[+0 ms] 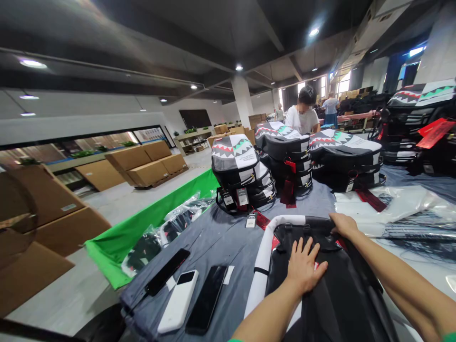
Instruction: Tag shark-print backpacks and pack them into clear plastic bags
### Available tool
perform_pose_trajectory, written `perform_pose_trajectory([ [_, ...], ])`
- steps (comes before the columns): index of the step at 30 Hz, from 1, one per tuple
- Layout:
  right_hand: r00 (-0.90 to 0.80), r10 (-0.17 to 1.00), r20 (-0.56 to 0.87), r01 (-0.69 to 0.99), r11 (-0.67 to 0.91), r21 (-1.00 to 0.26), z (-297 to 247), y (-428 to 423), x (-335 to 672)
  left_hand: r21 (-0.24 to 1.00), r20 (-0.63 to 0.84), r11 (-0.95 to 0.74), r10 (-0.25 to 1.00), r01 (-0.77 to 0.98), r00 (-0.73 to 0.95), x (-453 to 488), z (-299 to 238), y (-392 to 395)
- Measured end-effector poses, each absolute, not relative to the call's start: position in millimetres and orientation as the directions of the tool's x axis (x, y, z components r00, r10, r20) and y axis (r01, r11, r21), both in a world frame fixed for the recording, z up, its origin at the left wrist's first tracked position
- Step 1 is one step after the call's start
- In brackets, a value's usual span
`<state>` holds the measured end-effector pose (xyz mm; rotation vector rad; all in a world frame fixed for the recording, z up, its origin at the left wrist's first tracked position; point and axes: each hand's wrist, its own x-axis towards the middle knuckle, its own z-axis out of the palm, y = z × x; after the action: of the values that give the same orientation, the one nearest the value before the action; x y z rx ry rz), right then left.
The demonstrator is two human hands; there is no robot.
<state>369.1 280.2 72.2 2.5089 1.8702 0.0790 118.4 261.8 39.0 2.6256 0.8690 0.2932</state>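
A black and white backpack (331, 294) lies with its strap side up on the table in front of me. My left hand (302, 268) rests flat on its black back, fingers spread. At the top right edge of the bag, my right hand (345, 225) grips the rim, and some of its fingers are hidden. Beyond my hands stand stacked backpacks (235, 164) with red and green zigzag teeth patterns. Paper tags (251, 220) hang from them onto the grey cloth.
Two dark phones (206, 299) and a white power bank (178, 300) lie on the left of the table. Clear plastic bags (402, 204) are piled at right. A green-lined bin (107, 256) holds wrapped bags. Beyond the stacks is a person (302, 116); cartons (60, 204) stand left.
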Motion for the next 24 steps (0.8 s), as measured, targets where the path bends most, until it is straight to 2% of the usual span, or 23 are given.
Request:
perform_pose_trajectory([
  [3,0.284,0.947,0.149,0.954,-0.294,0.050,73.8,239.4,332.4,0.374,0.126,-0.751,0.622,0.544,0.773,121.8,36.3,265.1],
  [5,0.197,0.953,0.230,0.977,-0.210,0.032,72.6,194.1,293.2,0.351,0.143,-0.763,0.617,0.543,0.774,122.4,34.6,263.2],
  [6,0.107,0.956,0.273,0.994,-0.113,0.008,72.5,168.6,270.5,0.343,0.145,-0.767,0.613,0.542,0.777,122.7,34.5,262.7],
  [8,-0.195,0.892,0.407,0.967,0.244,-0.072,74.0,121.3,224.5,0.365,0.153,-0.766,0.609,0.528,0.778,123.6,36.4,263.9],
  [10,-0.469,0.809,0.356,0.832,0.539,-0.129,74.4,91.8,187.9,0.437,0.170,-0.743,0.622,0.507,0.764,123.6,41.3,267.5],
  [11,-0.516,0.799,0.309,0.800,0.578,-0.160,71.9,86.2,176.2,0.472,0.177,-0.728,0.631,0.498,0.755,122.3,44.8,268.8],
  [15,-0.253,0.924,0.287,0.917,0.323,-0.234,39.1,101.8,172.5,0.510,0.201,-0.735,0.607,0.447,0.769,97.8,64.7,256.5],
  [16,-0.218,0.931,0.294,0.918,0.298,-0.263,28.8,107.4,176.8,0.503,0.210,-0.777,0.535,0.379,0.818,86.1,70.1,247.8],
  [17,-0.217,0.928,0.304,0.906,0.307,-0.292,19.5,111.5,180.8,0.487,0.210,-0.834,0.400,0.260,0.892,73.1,74.7,237.5],
  [19,-0.230,0.919,0.320,0.872,0.341,-0.352,6.6,115.8,185.1,0.431,0.161,-0.896,-0.038,-0.105,0.986,47.6,79.6,214.5],
  [20,-0.219,0.922,0.319,0.857,0.339,-0.390,3.2,116.7,185.4,0.402,0.115,-0.874,-0.250,-0.275,0.961,37.5,79.1,203.8],
  [21,-0.178,0.930,0.320,0.838,0.314,-0.446,1.6,117.3,185.2,0.377,0.068,-0.842,-0.391,-0.387,0.918,30.1,76.4,194.7],
  [22,-0.107,0.941,0.322,0.814,0.269,-0.516,1.3,117.8,185.0,0.352,0.029,-0.829,-0.454,-0.435,0.890,25.8,71.6,188.0],
  [24,0.090,0.943,0.319,0.737,0.152,-0.659,3.4,118.4,187.2,0.296,-0.019,-0.852,-0.457,-0.432,0.889,25.4,57.8,182.7],
])
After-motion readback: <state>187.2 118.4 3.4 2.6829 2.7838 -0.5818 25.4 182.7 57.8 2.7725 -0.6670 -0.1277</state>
